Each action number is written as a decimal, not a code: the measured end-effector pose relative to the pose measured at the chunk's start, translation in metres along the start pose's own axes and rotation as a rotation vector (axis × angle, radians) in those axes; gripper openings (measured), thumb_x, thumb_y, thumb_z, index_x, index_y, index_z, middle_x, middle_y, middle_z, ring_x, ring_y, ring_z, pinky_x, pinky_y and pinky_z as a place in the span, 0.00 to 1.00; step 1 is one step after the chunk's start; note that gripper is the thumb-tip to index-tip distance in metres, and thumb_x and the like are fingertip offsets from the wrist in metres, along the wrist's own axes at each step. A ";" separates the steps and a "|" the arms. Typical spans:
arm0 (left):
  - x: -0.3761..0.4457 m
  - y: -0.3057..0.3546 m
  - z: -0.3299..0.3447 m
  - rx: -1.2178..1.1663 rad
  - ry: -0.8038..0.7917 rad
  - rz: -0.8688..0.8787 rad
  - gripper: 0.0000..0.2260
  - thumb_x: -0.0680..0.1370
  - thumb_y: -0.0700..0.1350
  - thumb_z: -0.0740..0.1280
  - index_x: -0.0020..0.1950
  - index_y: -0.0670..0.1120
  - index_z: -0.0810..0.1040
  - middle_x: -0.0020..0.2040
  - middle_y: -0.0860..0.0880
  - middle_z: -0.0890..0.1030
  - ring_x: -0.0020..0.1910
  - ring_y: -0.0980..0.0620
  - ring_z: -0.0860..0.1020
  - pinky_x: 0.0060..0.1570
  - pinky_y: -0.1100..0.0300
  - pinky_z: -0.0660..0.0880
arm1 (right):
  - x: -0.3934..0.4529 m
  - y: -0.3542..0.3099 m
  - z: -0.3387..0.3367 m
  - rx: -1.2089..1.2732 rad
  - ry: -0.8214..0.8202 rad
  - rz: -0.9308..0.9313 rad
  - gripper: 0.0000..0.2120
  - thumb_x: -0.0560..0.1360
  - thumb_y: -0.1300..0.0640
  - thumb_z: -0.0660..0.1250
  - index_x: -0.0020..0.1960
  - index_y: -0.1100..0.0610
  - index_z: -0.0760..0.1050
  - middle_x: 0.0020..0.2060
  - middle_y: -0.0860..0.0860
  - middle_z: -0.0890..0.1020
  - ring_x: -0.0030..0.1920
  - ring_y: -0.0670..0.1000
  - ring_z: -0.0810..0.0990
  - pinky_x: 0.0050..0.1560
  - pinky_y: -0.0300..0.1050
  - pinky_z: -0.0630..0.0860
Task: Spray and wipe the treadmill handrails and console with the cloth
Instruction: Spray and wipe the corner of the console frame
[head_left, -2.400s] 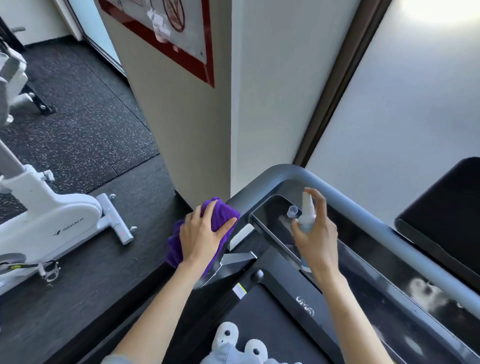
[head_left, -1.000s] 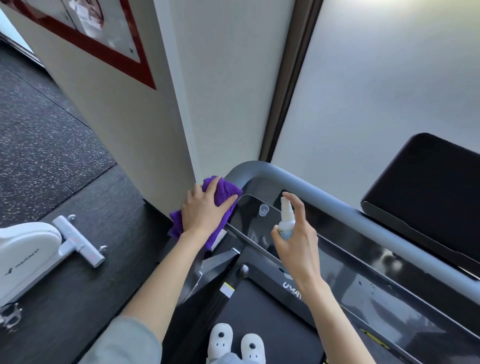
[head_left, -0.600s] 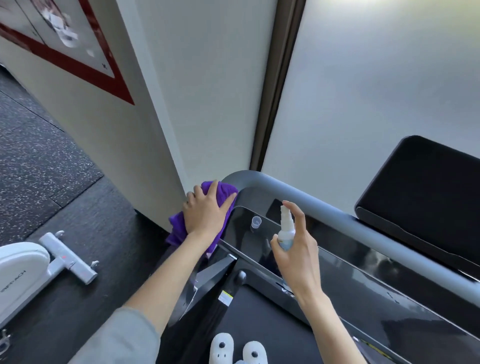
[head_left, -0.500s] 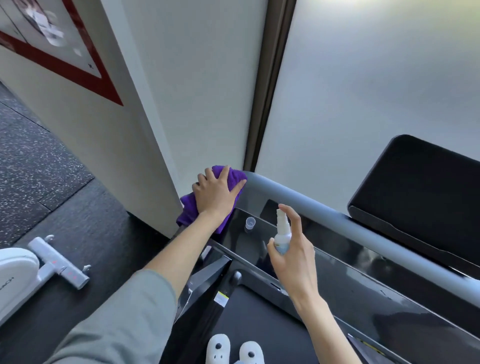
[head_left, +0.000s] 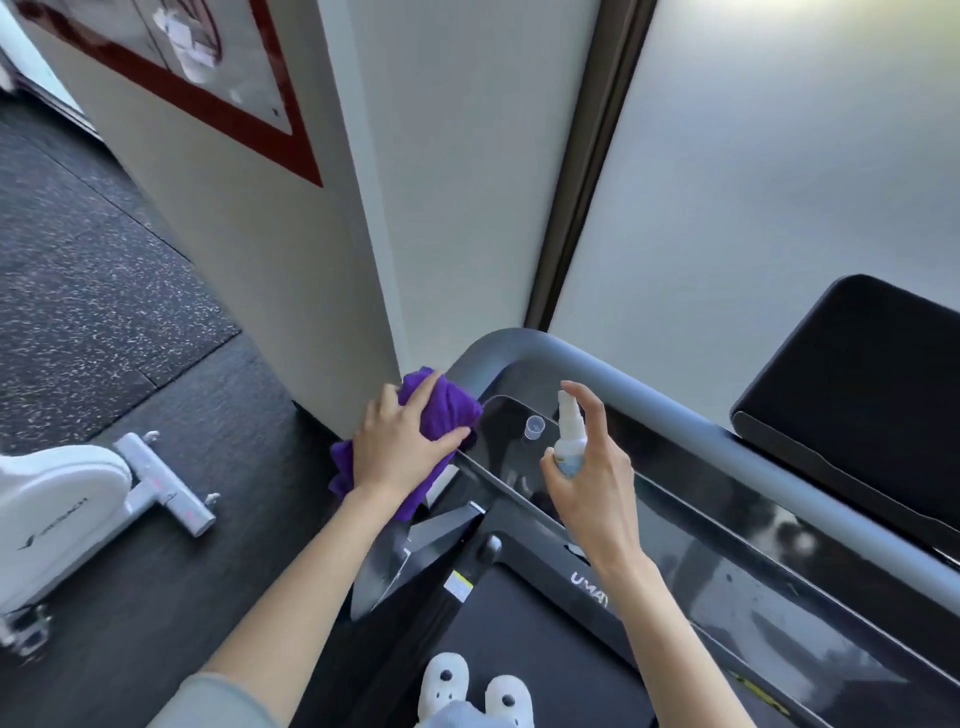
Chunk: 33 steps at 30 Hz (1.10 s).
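My left hand (head_left: 402, 447) grips a purple cloth (head_left: 447, 410) and presses it on the left handrail just below the grey handrail's (head_left: 649, 400) rounded corner. My right hand (head_left: 592, 467) holds a small white spray bottle (head_left: 569, 436) upright over the glossy black console (head_left: 727, 545), with the index finger on top of the nozzle. The bottle's clear cap (head_left: 534, 428) stands on the console next to the bottle. The handrail runs from the corner down to the right.
A white exercise bike (head_left: 78, 499) stands on the dark floor at the left. A pillar with a red-framed sign (head_left: 208, 98) is close behind the treadmill's left corner. A black padded panel (head_left: 857, 395) sits at the right. My white shoes (head_left: 472, 691) are on the treadmill belt.
My left hand has slid the cloth back down from the handrail corner onto the left side rail. The right hand keeps the spray bottle in about the same place over the console.
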<state>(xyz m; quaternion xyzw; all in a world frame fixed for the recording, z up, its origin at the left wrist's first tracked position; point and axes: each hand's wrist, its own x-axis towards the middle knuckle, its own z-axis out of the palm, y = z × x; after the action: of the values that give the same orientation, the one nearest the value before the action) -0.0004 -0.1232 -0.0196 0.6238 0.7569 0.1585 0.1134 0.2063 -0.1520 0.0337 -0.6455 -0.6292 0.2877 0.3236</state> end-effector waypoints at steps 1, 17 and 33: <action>-0.015 -0.005 -0.003 0.036 0.027 -0.016 0.35 0.70 0.69 0.66 0.74 0.59 0.65 0.51 0.46 0.72 0.50 0.44 0.74 0.47 0.51 0.73 | -0.001 -0.002 0.003 0.006 -0.009 -0.015 0.34 0.71 0.66 0.66 0.68 0.37 0.61 0.37 0.38 0.75 0.34 0.44 0.72 0.39 0.45 0.74; -0.096 -0.034 -0.017 0.001 0.266 -0.201 0.34 0.70 0.70 0.54 0.68 0.52 0.75 0.46 0.44 0.76 0.44 0.40 0.75 0.43 0.47 0.72 | -0.010 0.022 -0.014 -0.118 0.097 -0.016 0.35 0.71 0.65 0.65 0.69 0.37 0.59 0.38 0.48 0.78 0.36 0.50 0.76 0.35 0.45 0.69; -0.091 -0.037 -0.003 0.114 0.338 -0.177 0.29 0.73 0.67 0.59 0.65 0.51 0.77 0.43 0.44 0.75 0.40 0.42 0.75 0.36 0.50 0.70 | 0.040 0.009 0.040 -0.396 -0.085 -0.055 0.32 0.74 0.64 0.63 0.72 0.43 0.59 0.44 0.51 0.77 0.40 0.59 0.77 0.37 0.50 0.73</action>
<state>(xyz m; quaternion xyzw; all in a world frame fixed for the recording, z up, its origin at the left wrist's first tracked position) -0.0173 -0.2194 -0.0337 0.5245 0.8249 0.2074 -0.0374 0.1823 -0.1097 0.0035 -0.6662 -0.7042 0.1764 0.1711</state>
